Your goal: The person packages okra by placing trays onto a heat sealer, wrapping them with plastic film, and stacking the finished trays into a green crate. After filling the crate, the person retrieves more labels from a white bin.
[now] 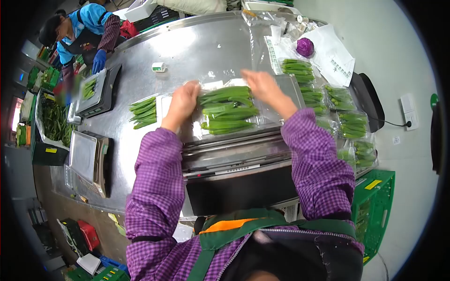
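Green okra pods lie in rows under clear plastic film on the wrapping machine in front of me. My left hand is at the far left corner of this pack, its fingers closed on the film's edge. On the other side, my right hand pinches the film near the far right corner; its fingertips are slightly blurred. A smaller bunch of okra rests on the steel table, left of my left hand.
Wrapped okra packs are piled at the right beside a green crate. A purple cabbage sits behind them. Scales stand at the left. Across the table, a person with a blue glove works by another scale.
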The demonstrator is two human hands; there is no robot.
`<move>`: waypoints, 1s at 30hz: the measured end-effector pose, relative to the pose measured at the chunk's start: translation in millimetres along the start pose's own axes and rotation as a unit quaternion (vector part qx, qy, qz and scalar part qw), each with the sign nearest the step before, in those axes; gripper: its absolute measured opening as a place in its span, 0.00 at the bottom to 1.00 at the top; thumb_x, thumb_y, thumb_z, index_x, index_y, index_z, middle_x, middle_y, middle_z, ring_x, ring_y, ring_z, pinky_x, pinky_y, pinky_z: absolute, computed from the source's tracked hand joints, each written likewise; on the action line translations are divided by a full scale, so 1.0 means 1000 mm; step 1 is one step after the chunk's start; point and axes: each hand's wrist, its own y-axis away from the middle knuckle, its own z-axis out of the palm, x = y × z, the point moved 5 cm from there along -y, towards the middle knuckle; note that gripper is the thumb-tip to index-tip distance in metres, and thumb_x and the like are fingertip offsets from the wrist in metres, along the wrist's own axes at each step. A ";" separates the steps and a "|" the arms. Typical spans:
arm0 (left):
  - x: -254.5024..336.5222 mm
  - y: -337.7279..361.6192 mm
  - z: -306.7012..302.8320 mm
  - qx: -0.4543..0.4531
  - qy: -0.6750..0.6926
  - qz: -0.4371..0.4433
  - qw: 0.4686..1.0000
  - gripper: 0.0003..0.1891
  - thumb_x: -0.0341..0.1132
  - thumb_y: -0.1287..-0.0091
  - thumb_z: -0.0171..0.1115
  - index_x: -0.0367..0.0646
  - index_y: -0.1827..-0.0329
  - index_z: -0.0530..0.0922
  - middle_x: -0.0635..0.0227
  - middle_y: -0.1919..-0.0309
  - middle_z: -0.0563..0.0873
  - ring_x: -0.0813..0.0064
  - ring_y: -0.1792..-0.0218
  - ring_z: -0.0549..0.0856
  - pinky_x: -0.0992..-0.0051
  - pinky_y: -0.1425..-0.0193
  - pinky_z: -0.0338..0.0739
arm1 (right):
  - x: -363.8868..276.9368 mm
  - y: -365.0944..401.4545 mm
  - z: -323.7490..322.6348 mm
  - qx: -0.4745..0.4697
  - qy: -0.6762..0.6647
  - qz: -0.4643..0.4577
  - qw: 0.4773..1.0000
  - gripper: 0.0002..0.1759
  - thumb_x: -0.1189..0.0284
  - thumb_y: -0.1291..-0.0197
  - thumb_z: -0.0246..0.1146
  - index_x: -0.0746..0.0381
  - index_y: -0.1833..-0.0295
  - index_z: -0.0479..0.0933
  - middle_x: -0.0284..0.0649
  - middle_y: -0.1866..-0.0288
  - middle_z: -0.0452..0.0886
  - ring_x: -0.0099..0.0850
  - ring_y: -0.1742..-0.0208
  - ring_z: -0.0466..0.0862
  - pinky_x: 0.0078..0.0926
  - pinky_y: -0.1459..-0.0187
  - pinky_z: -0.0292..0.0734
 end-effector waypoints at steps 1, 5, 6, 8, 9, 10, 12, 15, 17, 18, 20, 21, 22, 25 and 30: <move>0.004 0.004 0.002 0.130 0.025 0.139 0.982 0.13 0.36 0.32 0.51 0.33 0.62 0.79 0.52 0.66 0.84 0.59 0.63 0.84 0.64 0.57 0.75 | -0.001 0.002 -0.002 0.000 0.000 0.002 1.000 0.15 0.68 0.37 0.54 0.59 0.46 0.75 0.48 0.59 0.83 0.37 0.59 0.84 0.29 0.57 0.76; -0.002 0.032 0.001 -0.054 0.383 -0.163 0.908 0.19 0.46 0.29 0.49 0.36 0.54 0.77 0.70 0.68 0.81 0.82 0.69 0.79 0.80 0.65 0.73 | 0.002 0.034 -0.010 0.046 -0.251 0.103 0.961 0.21 0.58 0.35 0.53 0.65 0.50 0.74 0.45 0.72 0.81 0.39 0.70 0.81 0.31 0.67 0.74; -0.007 0.043 0.004 -0.097 0.405 -0.198 0.887 0.22 0.49 0.28 0.47 0.36 0.52 0.76 0.74 0.71 0.78 0.85 0.71 0.77 0.84 0.67 0.72 | 0.010 0.038 0.000 -0.050 -0.323 0.173 0.929 0.25 0.55 0.35 0.51 0.67 0.46 0.72 0.45 0.65 0.81 0.36 0.66 0.81 0.30 0.64 0.74; 0.004 0.060 0.003 -0.118 0.461 -0.222 0.851 0.26 0.52 0.28 0.45 0.33 0.51 0.74 0.69 0.72 0.80 0.82 0.72 0.78 0.81 0.67 0.75 | 0.006 0.060 0.007 -0.227 -0.399 0.252 0.852 0.32 0.50 0.32 0.46 0.70 0.43 0.70 0.48 0.50 0.78 0.33 0.56 0.78 0.27 0.62 0.74; 0.010 0.070 0.002 -0.135 0.468 -0.232 0.842 0.27 0.53 0.28 0.44 0.33 0.51 0.73 0.68 0.72 0.80 0.81 0.72 0.79 0.80 0.67 0.75 | 0.006 0.070 0.006 -0.226 -0.400 0.255 0.851 0.32 0.50 0.32 0.46 0.70 0.43 0.70 0.48 0.50 0.78 0.33 0.56 0.78 0.27 0.62 0.74; 0.011 0.081 0.002 -0.137 0.468 -0.231 0.842 0.27 0.53 0.28 0.44 0.33 0.51 0.73 0.68 0.72 0.80 0.81 0.72 0.79 0.80 0.67 0.75 | 0.006 0.080 0.005 -0.220 -0.404 0.248 0.853 0.32 0.50 0.32 0.45 0.70 0.43 0.69 0.47 0.51 0.78 0.31 0.56 0.78 0.26 0.62 0.75; 0.015 0.109 0.005 -0.160 0.532 -0.262 0.789 0.28 0.53 0.28 0.41 0.32 0.52 0.73 0.65 0.73 0.80 0.77 0.72 0.80 0.77 0.66 0.77 | -0.010 0.107 -0.004 -0.127 -0.494 0.230 0.829 0.33 0.49 0.31 0.44 0.71 0.42 0.68 0.42 0.58 0.79 0.24 0.64 0.79 0.21 0.68 0.76; 0.037 0.169 -0.005 -0.213 0.551 -0.264 0.763 0.27 0.53 0.28 0.40 0.33 0.51 0.71 0.61 0.66 0.80 0.72 0.67 0.83 0.73 0.62 0.79 | -0.045 0.159 -0.026 -0.253 -0.529 0.221 0.779 0.31 0.51 0.31 0.44 0.71 0.51 0.71 0.40 0.69 0.79 0.25 0.69 0.81 0.19 0.75 0.76; 0.044 0.211 0.003 -0.227 0.586 -0.320 0.709 0.26 0.52 0.28 0.41 0.35 0.48 0.71 0.63 0.63 0.80 0.73 0.68 0.83 0.72 0.61 0.80 | -0.044 0.197 -0.017 -0.313 -0.479 0.264 0.776 0.30 0.51 0.31 0.44 0.71 0.48 0.70 0.41 0.68 0.80 0.24 0.72 0.81 0.18 0.77 0.76; 0.051 0.227 0.005 -0.224 0.580 -0.332 0.709 0.26 0.53 0.28 0.41 0.36 0.50 0.72 0.64 0.67 0.80 0.73 0.70 0.82 0.71 0.64 0.81 | -0.056 0.214 -0.024 -0.335 -0.508 0.272 0.746 0.30 0.51 0.31 0.44 0.71 0.51 0.71 0.38 0.71 0.78 0.22 0.77 0.78 0.18 0.75 0.77; 0.060 0.252 0.013 -0.229 0.560 -0.372 0.704 0.26 0.54 0.29 0.42 0.37 0.51 0.72 0.67 0.71 0.80 0.73 0.71 0.82 0.72 0.66 0.82 | -0.056 0.237 -0.008 -0.325 -0.474 0.282 0.768 0.28 0.52 0.31 0.44 0.69 0.56 0.71 0.34 0.75 0.75 0.21 0.77 0.77 0.18 0.76 0.77; 0.051 0.261 0.022 -0.259 0.527 -0.397 0.705 0.26 0.55 0.30 0.44 0.37 0.53 0.73 0.67 0.71 0.79 0.73 0.69 0.82 0.71 0.65 0.82 | -0.051 0.249 0.003 -0.340 -0.433 0.290 0.783 0.27 0.52 0.31 0.44 0.68 0.58 0.71 0.33 0.75 0.73 0.21 0.77 0.77 0.19 0.76 0.77; 0.042 0.264 0.034 -0.244 0.529 -0.394 0.711 0.26 0.56 0.30 0.44 0.37 0.54 0.72 0.66 0.70 0.79 0.73 0.69 0.82 0.70 0.64 0.81 | -0.044 0.255 0.019 -0.333 -0.457 0.286 0.774 0.26 0.53 0.31 0.44 0.68 0.60 0.71 0.32 0.76 0.72 0.21 0.77 0.76 0.19 0.77 0.77; 0.047 0.263 0.038 -0.247 0.529 -0.387 0.714 0.25 0.56 0.30 0.45 0.38 0.56 0.73 0.67 0.69 0.79 0.72 0.67 0.82 0.68 0.62 0.81 | -0.045 0.263 0.028 -0.328 -0.508 0.301 0.737 0.25 0.53 0.32 0.46 0.67 0.60 0.71 0.32 0.78 0.69 0.24 0.77 0.77 0.24 0.78 0.77; 0.043 0.327 0.045 -0.256 0.459 -0.430 0.734 0.28 0.56 0.31 0.46 0.34 0.54 0.75 0.67 0.72 0.80 0.79 0.74 0.79 0.79 0.71 0.76 | -0.053 0.315 0.031 -0.341 -0.379 0.361 0.780 0.26 0.54 0.33 0.49 0.69 0.53 0.74 0.44 0.73 0.79 0.34 0.71 0.83 0.28 0.75 0.78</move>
